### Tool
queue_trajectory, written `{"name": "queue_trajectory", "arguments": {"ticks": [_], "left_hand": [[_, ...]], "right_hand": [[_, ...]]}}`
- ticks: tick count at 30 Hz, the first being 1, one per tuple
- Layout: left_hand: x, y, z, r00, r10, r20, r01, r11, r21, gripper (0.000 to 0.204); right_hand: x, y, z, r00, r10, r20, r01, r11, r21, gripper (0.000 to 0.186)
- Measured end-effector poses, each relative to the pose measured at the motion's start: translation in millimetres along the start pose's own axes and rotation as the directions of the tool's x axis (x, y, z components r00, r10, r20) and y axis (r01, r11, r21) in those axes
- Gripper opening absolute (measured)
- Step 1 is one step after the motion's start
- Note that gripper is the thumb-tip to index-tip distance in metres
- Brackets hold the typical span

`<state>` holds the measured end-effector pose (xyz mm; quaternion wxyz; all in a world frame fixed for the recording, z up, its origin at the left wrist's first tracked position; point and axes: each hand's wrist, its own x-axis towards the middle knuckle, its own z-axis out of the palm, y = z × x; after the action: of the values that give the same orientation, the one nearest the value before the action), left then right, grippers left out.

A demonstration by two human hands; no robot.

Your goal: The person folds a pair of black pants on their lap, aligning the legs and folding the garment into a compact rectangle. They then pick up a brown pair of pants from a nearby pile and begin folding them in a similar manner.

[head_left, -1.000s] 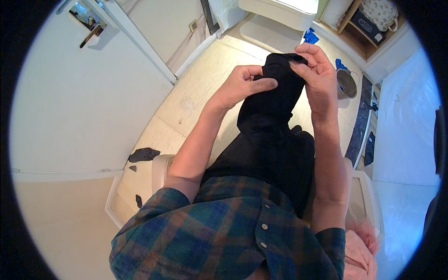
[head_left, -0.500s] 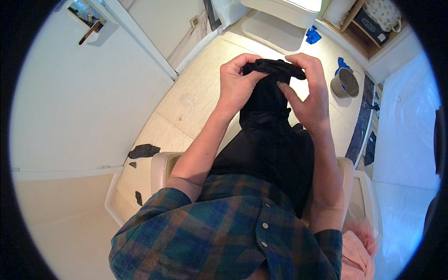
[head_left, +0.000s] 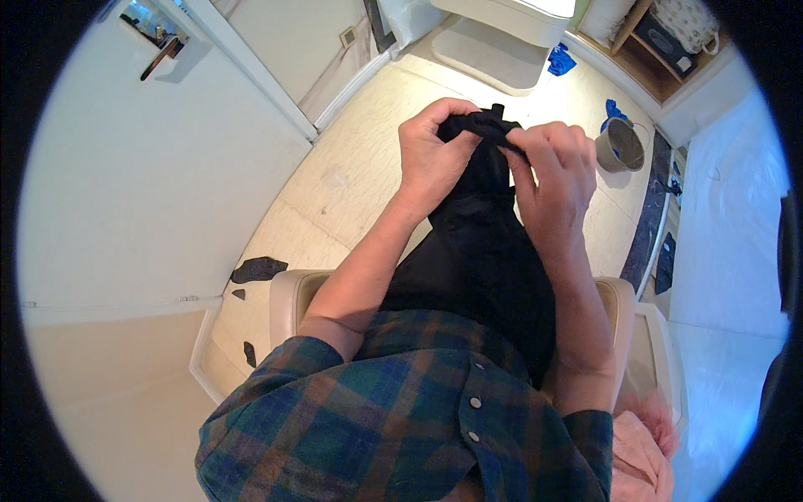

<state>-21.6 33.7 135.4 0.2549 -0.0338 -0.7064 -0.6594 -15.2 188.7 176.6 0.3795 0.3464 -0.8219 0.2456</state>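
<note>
A soft black cloth (head_left: 478, 222) is held up in front of my knees, its upper edge bunched in folds between my hands. Its lower part runs into the black fabric over my lap, so I cannot tell where one ends and the other begins. My left hand (head_left: 428, 163) pinches the folded edge between thumb and curled fingers. On the right side of the same edge, my right hand (head_left: 554, 180) grips it with thumb and forefinger, the other fingers bent. A small black end of cloth sticks up just beyond the fold.
I sit in a beige armchair (head_left: 287, 305). A grey bucket (head_left: 619, 149) and a blue crumpled item (head_left: 561, 60) stand and lie on the floor ahead. Dark scraps (head_left: 258, 269) lie at left, beside a white door (head_left: 167, 167). Pink fabric (head_left: 640, 460) hangs at lower right.
My right hand has turned and closed its fingers more tightly on the cloth's edge. The edge is now narrower and more gathered, with a small end showing above it.
</note>
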Motion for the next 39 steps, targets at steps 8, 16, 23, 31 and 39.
{"name": "queue_trajectory", "arguments": {"ticks": [8, 16, 23, 31, 39], "left_hand": [[3, 4, 0, 0.988, -0.135, 0.071, 0.143, 0.981, -0.134, 0.017], [0, 6, -1, 0.976, -0.151, 0.158, 0.186, 0.954, -0.236, 0.018], [-1, -1, -12, 0.939, -0.15, 0.31, 0.246, 0.923, -0.296, 0.016], [2, -20, -24, 0.93, -0.223, 0.291, 0.308, 0.906, -0.291, 0.014], [2, -40, -49, 0.931, -0.351, 0.105, 0.359, 0.817, -0.452, 0.016]], "right_hand": [[-13, -1, 16, 0.998, -0.055, -0.029, 0.057, 0.995, 0.085, 0.017], [-4, 13, 14, 0.999, 0.051, -0.018, -0.049, 0.99, 0.133, 0.023], [2, 13, 9, 0.983, 0.133, 0.13, -0.162, 0.955, 0.247, 0.026], [1, 21, 18, 0.772, 0.407, 0.489, -0.636, 0.486, 0.599, 0.012], [-15, 26, 45, 0.731, 0.527, 0.434, -0.668, 0.422, 0.613, 0.006]]}}
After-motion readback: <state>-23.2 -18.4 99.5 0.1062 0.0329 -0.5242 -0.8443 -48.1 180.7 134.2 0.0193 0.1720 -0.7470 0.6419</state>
